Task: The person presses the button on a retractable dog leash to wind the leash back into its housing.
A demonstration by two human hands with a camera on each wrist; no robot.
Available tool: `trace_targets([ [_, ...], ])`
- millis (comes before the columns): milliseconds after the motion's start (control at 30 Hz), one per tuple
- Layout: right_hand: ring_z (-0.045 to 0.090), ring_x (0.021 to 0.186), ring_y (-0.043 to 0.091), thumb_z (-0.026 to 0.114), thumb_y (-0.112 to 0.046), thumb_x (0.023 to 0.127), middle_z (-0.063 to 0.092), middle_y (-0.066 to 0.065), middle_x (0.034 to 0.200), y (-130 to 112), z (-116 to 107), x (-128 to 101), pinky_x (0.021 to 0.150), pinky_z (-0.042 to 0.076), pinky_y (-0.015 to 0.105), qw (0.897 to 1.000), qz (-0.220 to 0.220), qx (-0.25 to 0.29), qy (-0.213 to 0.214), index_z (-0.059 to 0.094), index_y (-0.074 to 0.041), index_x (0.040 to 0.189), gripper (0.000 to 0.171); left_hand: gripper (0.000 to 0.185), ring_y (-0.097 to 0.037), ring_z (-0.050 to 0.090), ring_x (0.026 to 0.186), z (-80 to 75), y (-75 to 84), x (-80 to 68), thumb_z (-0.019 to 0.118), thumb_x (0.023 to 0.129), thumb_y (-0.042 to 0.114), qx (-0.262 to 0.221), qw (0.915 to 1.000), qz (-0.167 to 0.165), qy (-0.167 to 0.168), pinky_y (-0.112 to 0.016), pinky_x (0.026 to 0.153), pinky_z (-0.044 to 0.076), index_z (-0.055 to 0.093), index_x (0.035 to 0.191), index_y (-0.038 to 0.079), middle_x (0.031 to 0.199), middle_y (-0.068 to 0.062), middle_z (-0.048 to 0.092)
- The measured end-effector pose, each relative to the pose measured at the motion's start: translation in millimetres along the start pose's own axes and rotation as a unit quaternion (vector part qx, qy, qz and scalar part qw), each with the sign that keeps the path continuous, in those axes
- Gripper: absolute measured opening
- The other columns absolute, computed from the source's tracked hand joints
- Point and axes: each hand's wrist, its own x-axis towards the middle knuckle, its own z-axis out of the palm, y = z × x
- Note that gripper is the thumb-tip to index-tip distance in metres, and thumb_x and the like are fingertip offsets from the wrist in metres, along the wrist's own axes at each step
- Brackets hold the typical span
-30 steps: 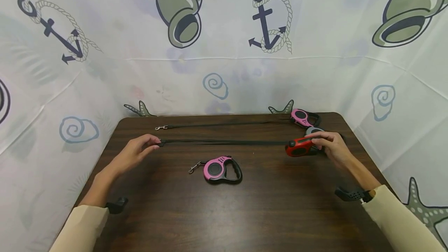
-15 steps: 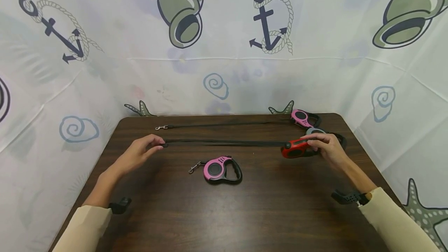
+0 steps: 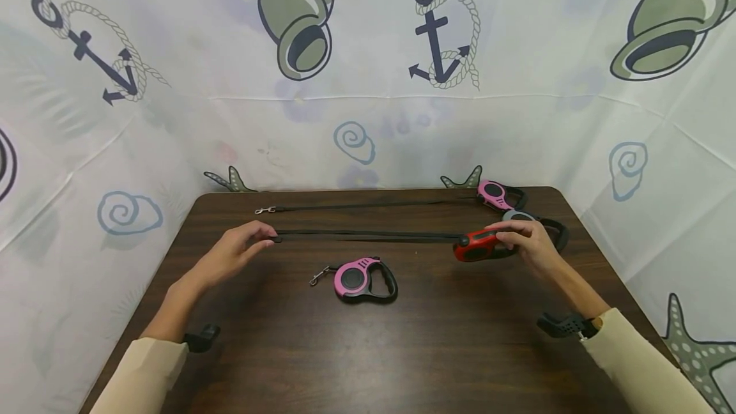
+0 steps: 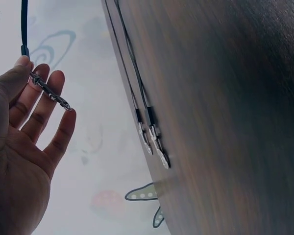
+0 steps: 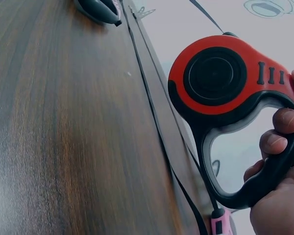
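My right hand (image 3: 506, 238) grips the black handle of a red retractable leash (image 3: 476, 246) just above the dark wooden table (image 3: 402, 350); in the right wrist view the fingers (image 5: 279, 133) curl through the handle of the red leash (image 5: 215, 78). Its black strap (image 3: 368, 234) runs left to my left hand (image 3: 261, 238), which pinches the strap's end. In the left wrist view the metal clip (image 4: 50, 91) lies across the fingers with the thumb on it.
A pink leash (image 3: 362, 278), strap wound in, lies at mid table. A second pink leash (image 3: 494, 194) sits at the back right, its strap stretched left to a clip (image 3: 264, 210). A grey leash (image 3: 517, 216) lies behind my right hand. Printed sheets wall the table.
The red leash has moved left and my left hand with the clip has moved a little right, so the stretched strap between them is shorter.
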Motion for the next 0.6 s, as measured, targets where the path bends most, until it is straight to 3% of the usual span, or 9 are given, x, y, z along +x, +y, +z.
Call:
trace_targets([
  [233,0.054,0.085,0.017,0.057,0.005,0.103,0.072,-0.002,0.106,0,8,4,0.072,0.048,0.028,1.000,-0.005,-0.005,-0.005,0.073,0.011,0.119,0.023,0.020,-0.016,0.068,0.097,4.0,2.7,-0.9,0.073,0.096,-0.004,-0.006,0.9999,0.014,0.001,-0.025,0.078,0.052,0.070,0.113,0.005,0.105,-0.002,0.074],
  [600,0.063,0.088,0.014,0.059,0.001,0.104,0.076,-0.002,0.113,0,19,10,0.075,0.050,0.027,1.000,0.013,-0.017,-0.010,0.071,0.012,0.122,0.025,0.018,-0.015,0.067,0.097,9.7,7.0,2.4,0.073,0.098,0.001,-0.009,0.9999,0.005,-0.008,-0.029,0.079,0.054,0.069,0.116,0.006,0.108,-0.003,0.074],
])
